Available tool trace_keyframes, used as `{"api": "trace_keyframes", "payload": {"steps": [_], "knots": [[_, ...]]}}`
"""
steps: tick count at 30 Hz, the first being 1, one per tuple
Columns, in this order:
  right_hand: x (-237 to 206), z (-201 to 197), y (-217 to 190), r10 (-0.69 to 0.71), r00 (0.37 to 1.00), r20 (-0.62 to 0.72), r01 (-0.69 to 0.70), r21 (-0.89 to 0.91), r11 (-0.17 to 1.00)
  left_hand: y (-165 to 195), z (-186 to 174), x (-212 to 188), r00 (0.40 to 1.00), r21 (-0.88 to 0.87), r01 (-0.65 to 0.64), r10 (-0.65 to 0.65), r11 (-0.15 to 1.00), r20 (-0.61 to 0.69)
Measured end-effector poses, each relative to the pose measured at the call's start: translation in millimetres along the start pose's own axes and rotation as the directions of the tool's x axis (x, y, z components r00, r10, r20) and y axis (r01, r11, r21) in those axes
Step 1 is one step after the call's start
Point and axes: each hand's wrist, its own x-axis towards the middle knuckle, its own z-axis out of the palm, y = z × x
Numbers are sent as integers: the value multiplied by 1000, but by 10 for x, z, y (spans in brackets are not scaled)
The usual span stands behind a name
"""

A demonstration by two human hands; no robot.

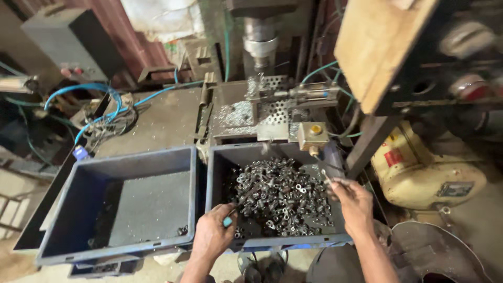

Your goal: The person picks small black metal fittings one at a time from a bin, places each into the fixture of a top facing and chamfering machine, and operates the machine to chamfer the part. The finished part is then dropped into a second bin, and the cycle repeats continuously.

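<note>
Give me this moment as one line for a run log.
left hand: holds tool with teal handle | right hand: pinches small metal part | blue bin: full of metal rings

Nearly empty blue bin (78,209), drill press spindle (260,44), blue hoses (99,99), wooden board (380,44), cream motor housing (424,175)

1. The left hand (212,236) reached forward, back up, fingers curled shut in a loose fist.
2. The right hand (353,204) stretched farther ahead, its fingers (335,183) pinched together at the tips.
</note>
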Motion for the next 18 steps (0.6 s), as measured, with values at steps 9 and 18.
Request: {"api": "trace_keyframes", "payload": {"steps": [9,18], "knots": [[722,1534,-528,94,987,130,-124,250,960,-17,66,-17,999,177,-33,26,984,38],[1729,2319,-393,136,988,-76,-103,330,938,-115,108,3,999,162,-11,4,987,45]]}}
